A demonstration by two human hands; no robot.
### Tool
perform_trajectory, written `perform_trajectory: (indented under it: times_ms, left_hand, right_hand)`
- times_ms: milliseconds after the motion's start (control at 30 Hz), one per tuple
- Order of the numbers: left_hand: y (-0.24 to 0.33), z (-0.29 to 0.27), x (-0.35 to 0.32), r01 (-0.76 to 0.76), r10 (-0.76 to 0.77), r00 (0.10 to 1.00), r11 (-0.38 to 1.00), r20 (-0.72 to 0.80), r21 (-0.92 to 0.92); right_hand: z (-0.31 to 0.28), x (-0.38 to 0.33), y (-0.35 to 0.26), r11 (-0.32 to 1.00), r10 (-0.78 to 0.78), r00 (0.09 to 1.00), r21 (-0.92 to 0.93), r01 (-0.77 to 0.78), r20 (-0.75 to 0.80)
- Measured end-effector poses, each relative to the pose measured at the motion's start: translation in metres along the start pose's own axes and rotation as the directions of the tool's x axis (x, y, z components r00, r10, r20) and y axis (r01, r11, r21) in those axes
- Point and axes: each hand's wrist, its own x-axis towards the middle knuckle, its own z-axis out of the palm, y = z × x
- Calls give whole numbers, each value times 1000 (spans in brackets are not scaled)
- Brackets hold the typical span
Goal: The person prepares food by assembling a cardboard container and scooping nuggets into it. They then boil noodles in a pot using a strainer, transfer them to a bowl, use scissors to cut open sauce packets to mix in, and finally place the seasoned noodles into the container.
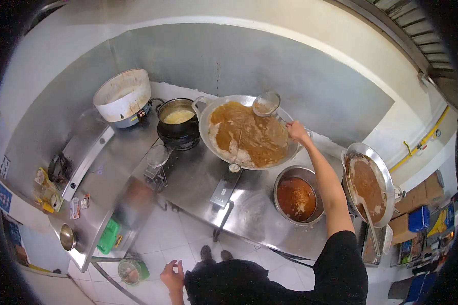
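My right hand (296, 131) is closed round the handle of a round mesh strainer (266, 104), which hangs over the far rim of a wide metal wok (204, 119). Brown, foamy liquid (247, 137) fills much of that wok, with pale foam along its edge. Leaning across the near rim is a thin rod with a round white dial (234, 168), apparently a thermometer. Low in the view, my left hand (173, 277) hangs beside my body, away from the counter. Its fingers are loosely bent and apart, with nothing visible in them.
A steel pot of reddish-brown liquid (296, 198) stands beneath my right forearm. Further right is a second wok (387, 178) with a long-handled tool. Left of the main wok are a black pot (175, 116) on a burner, another strainer (158, 156) and a white round cooker (122, 94).
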Motion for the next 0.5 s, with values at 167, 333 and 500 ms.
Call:
perform_trajectory:
  times_ms: [167,333,500]
  left_hand:
    - [-11,0,-11,73,-73,996,997,57,15]
    - [-48,12,-51,295,-285,938,955,199,-22]
    - [-137,-2,-143,398,-407,840,912,359,103]
  right_hand:
    - [-15,-49,-25,985,57,996,166,-45,-69]
    - [-49,-161,-20,964,24,992,265,9,-123]
    - [-71,-344,-81,879,349,907,-255,-403,-235]
